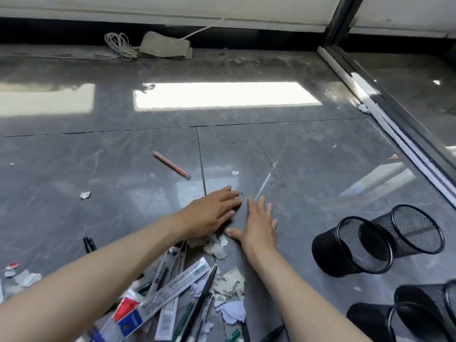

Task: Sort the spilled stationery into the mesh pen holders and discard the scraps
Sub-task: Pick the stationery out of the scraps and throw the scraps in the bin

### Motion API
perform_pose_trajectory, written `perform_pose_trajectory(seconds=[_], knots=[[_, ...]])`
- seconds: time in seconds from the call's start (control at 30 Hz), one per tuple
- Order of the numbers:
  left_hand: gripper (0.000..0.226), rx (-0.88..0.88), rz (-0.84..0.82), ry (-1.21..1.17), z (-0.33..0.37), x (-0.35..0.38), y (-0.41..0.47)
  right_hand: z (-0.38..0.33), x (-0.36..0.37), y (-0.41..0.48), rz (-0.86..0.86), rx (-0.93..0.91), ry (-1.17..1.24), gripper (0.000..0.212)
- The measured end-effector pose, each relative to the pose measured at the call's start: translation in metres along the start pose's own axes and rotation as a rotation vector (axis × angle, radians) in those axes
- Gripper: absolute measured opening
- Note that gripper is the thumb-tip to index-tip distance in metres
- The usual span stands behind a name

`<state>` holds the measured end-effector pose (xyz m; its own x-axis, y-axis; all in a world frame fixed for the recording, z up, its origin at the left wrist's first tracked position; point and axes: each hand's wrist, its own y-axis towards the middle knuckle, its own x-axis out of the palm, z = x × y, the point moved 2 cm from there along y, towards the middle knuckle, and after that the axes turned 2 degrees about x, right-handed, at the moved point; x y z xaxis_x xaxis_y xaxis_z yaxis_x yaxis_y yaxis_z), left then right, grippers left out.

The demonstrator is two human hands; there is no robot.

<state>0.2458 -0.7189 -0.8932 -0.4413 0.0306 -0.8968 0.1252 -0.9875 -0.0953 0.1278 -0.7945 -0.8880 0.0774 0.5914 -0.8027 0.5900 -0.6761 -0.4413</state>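
Observation:
My left hand lies flat on the grey tiled floor, palm down, fingers together. My right hand rests beside it, fingers spread, holding nothing. Just below both hands lie torn paper scraps. Nearer me is a heap of packaged pens, loose dark pens and more scraps. A pink pencil lies alone beyond the hands. A clear pen lies past my right fingertips. Two black mesh pen holders lie on their sides at the right.
More mesh holders sit at the lower right corner. Small scraps and wrappers are scattered on the left. A glass partition with a metal track runs along the right. A coiled cord and cloth lie by the far wall.

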Motion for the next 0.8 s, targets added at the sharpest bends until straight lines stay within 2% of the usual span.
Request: perform_pose_trajectory(seconds=[0.1, 0.17, 0.23, 0.3, 0.37, 0.43, 0.6, 0.7, 0.8], knots=[[0.046, 0.007, -0.059, -0.010, 0.003, 0.000, -0.045, 0.000, 0.000, -0.001, 0.022, -0.007, -0.015, 0.097], [0.046, -0.033, -0.024, -0.070, 0.003, -0.002, -0.063, 0.000, 0.001, -0.002, 0.040, -0.009, -0.023, 0.095], [0.045, -0.133, 0.139, -0.084, -0.011, -0.008, -0.078, -0.003, 0.001, -0.003, 0.053, -0.016, -0.041, 0.090], [0.044, -0.304, 0.286, -0.044, -0.039, -0.015, -0.088, -0.005, -0.001, -0.004, 0.056, -0.029, -0.064, 0.084], [0.043, -0.484, 0.323, -0.006, -0.068, -0.022, -0.092, -0.007, -0.002, -0.007, 0.053, -0.039, -0.083, 0.081], [0.044, -0.548, 0.298, 0.030, -0.081, -0.032, -0.084, -0.009, -0.001, -0.009, 0.055, -0.045, -0.094, 0.079], [0.054, -0.483, 0.173, 0.288, -0.066, -0.049, -0.017, -0.008, 0.003, -0.006, 0.062, -0.041, -0.093, 0.086], [0.046, -0.485, 0.047, 0.561, -0.064, -0.047, 0.014, -0.004, 0.006, -0.002, 0.062, -0.045, -0.076, 0.090], [0.040, -0.326, 0.017, 0.813, -0.059, -0.042, 0.019, 0.001, 0.007, 0.001, 0.051, -0.040, -0.052, 0.094]])
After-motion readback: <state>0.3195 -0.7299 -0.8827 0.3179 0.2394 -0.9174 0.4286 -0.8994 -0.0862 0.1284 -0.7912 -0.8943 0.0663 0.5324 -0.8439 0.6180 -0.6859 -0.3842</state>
